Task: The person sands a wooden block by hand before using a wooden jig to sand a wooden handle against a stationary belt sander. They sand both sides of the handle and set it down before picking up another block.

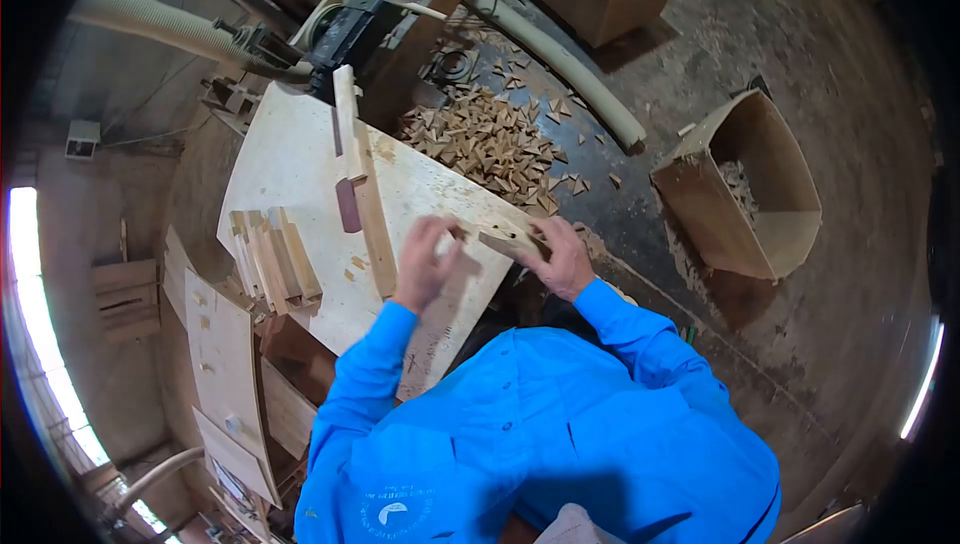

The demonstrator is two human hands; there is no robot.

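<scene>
Holding a short wood block (508,237) in my right hand (562,262), fingers closed around its right end, I see its long axis point left and slightly up toward my left hand (425,266). The left hand is half curled just beside the block's free end; I cannot tell whether it touches. Both are over the table (290,159), right of the fence (372,214).

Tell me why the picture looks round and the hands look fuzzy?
Head view: a fisheye lens bends the edges and leaves dark corners; the left hand is smeared by motion blur, the right hand on the small pale wooden block less so; bright glare at the left edge.
</scene>
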